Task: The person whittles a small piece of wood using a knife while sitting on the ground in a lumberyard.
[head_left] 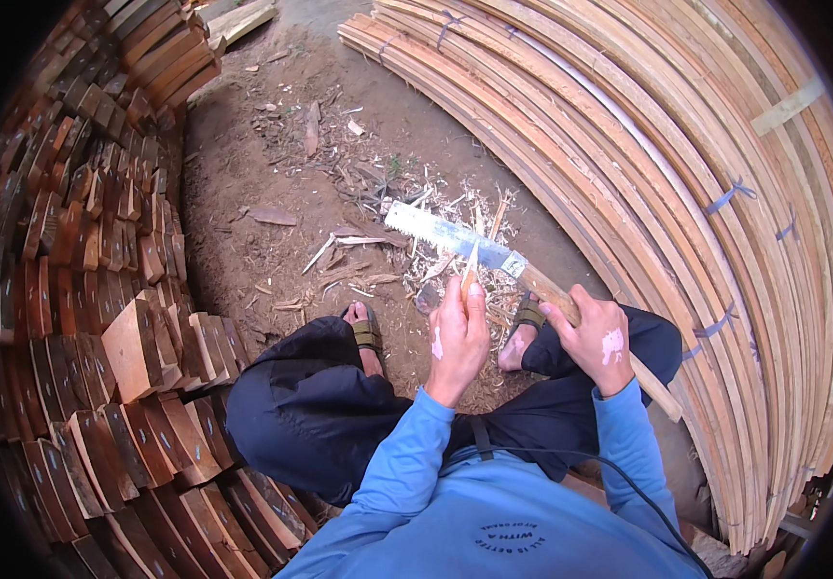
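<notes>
In the head view, you sit low over the dirt ground (pixel 243 183), knees spread, sandalled feet planted at the edge of a litter of shavings (pixel 407 261). Your left hand (pixel 460 333) has its grip closed around a thin stick (pixel 471 265), holding it upright with its pale, tapered tip pointing away from you. Your right hand (pixel 598 338) is wrapped tight on the wooden handle of a broad knife (pixel 455 236), whose flat blade runs out to the left and lies against the stick just above your left fingers. The handle's end sticks out past your right wrist, over your knee.

As for progress, the stick's tip already looks whittled to a point, and the heap of pale shavings between your feet suggests a fair amount of carving is done; whether this piece needs more cuts cannot be told from here.

Along the ground's left edge stands a wall of stacked reddish blocks (pixel 98 289). Along its right edge lie long bundled slats (pixel 687 174), tied with thin bands.
</notes>
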A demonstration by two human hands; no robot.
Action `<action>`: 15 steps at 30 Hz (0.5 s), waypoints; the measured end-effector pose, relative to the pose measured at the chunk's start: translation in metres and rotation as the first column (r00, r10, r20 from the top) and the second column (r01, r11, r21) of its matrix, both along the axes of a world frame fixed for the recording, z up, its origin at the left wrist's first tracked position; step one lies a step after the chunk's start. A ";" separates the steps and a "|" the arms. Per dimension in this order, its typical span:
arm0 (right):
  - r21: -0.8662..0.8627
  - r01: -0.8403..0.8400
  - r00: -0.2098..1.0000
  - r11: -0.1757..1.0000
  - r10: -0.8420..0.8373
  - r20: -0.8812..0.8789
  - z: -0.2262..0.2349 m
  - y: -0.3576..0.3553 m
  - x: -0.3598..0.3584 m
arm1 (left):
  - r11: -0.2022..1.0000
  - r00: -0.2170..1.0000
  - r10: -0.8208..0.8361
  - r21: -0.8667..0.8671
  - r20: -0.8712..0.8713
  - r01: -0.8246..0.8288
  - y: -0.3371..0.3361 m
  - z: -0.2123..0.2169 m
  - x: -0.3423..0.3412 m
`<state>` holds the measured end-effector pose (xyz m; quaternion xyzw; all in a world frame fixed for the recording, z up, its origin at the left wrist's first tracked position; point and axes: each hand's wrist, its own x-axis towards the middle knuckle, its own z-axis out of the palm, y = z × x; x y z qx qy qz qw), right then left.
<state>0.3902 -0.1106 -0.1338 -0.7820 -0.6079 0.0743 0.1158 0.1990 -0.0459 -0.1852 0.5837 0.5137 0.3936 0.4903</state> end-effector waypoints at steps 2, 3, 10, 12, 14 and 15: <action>-0.029 -0.016 1.000 0.999 0.016 0.006 0.005 -0.003 -0.001 | 1.000 0.999 -0.025 -0.002 -0.026 0.025 0.000 -0.005 0.000; -0.025 -0.032 0.999 0.999 0.032 0.003 0.007 -0.003 -0.001 | 0.999 0.998 -0.050 0.000 -0.038 0.050 0.000 -0.008 0.000; -0.009 -0.066 0.996 0.998 0.066 0.052 0.012 -0.011 0.005 | 0.979 0.998 -0.014 -0.205 -0.055 0.002 -0.004 -0.035 -0.005; -0.009 -0.027 0.998 1.000 0.027 0.056 0.010 -0.014 0.010 | 0.950 0.992 0.110 -0.301 0.060 -0.087 0.002 -0.042 -0.009; -0.019 0.040 0.998 0.999 -0.039 0.041 0.006 -0.016 0.016 | 0.939 0.983 0.167 -0.317 0.080 -0.134 0.008 -0.048 -0.018; 0.008 0.068 0.998 0.998 -0.068 -0.010 0.005 -0.016 0.019 | 0.931 0.971 0.162 -0.353 0.173 -0.092 0.007 -0.050 -0.017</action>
